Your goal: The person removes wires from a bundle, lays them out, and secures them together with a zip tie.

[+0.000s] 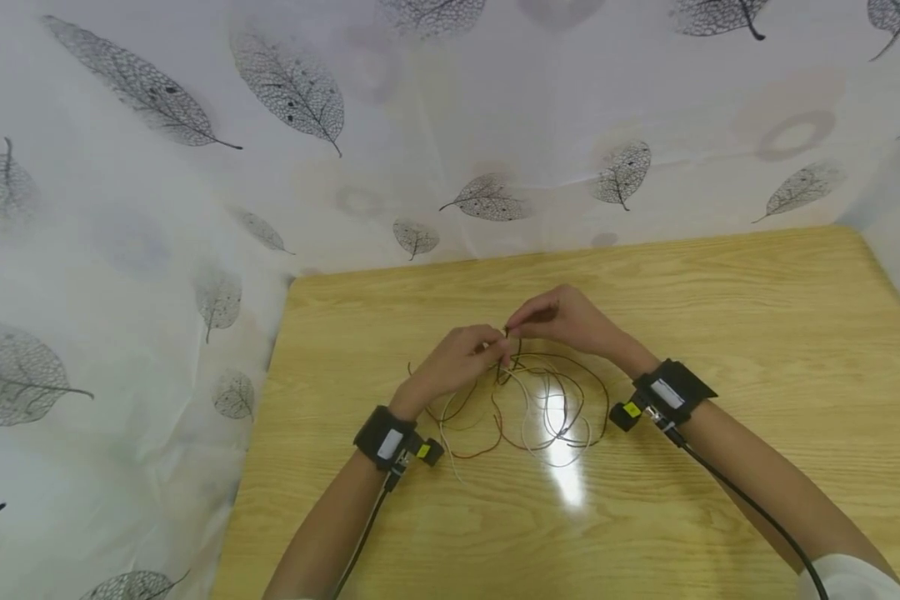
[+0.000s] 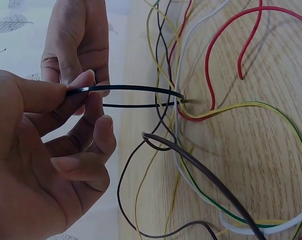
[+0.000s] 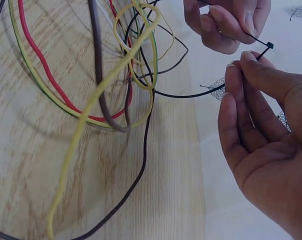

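Note:
A thin black cable tie (image 2: 136,89) loops round a loose bundle of wires. Its small square head (image 3: 270,45) shows between the two hands in the right wrist view, with the strap's tip at it. My left hand (image 1: 457,360) pinches the strap between thumb and forefinger. From the other side my right hand (image 1: 573,321) pinches the strap just below the head, its other fingers loosely bent. The bundle includes a red wire (image 2: 208,60), a brown wire (image 2: 206,172), a white wire (image 2: 178,85) and a yellow-green wire (image 2: 286,120), spread in wide loops.
The wires lie on a wood-grain table (image 1: 720,333), whose far edge meets a pale leaf-patterned cloth (image 1: 555,125). Black wrist straps with cameras sit on both forearms, and a black cord (image 1: 750,500) trails along the right one. Light glares on the tabletop near the loops.

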{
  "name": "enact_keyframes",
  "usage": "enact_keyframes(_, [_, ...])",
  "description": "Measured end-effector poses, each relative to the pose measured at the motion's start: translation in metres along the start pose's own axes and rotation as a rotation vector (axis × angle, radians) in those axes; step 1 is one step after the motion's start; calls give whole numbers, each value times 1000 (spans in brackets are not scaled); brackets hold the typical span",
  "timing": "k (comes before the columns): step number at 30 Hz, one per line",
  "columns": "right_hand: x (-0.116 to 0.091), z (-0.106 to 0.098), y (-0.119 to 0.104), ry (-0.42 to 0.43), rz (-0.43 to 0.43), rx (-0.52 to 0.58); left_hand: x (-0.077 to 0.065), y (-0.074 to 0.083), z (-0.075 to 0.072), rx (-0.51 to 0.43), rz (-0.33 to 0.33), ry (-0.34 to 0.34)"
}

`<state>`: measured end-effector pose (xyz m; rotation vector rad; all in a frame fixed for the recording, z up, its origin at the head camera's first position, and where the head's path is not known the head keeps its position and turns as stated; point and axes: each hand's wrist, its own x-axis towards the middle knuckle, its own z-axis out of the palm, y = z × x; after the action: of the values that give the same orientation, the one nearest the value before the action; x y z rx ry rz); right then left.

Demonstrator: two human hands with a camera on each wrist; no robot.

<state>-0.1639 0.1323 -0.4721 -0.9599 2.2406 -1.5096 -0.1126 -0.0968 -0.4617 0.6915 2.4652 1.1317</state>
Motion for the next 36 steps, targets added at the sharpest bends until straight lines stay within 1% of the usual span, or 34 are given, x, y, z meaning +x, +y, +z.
enact_keyframes(4, [0,1,4,7,-4,-19,0,1,-1,-9,-2,-11])
enact_keyframes(10, [-1,1,3,6,2,-29,0,2,-1,-13,-33,-15])
enact_keyframes(19, [-1,1,-4,18,-61,-32,3,3,-2,-50,-85,-30])
enact_keyframes(26, [-2,0,-8,-23,-25,-105,6,0,-1,-24,-85,-28])
enact_keyframes(29, [-2,1,-8,-24,-35,-115,7,-1,0,-16,-84,-20])
enact_keyframes(32, [0,2,-9,8,-66,-124,8,-2,0,3,-72,11])
enact_keyframes(34, [0,2,-10,34,-99,-135,10,-2,0,12,-59,64])
enact_keyframes(36, [0,3,-9,61,-132,-163,12,-1,0,23,-50,142])
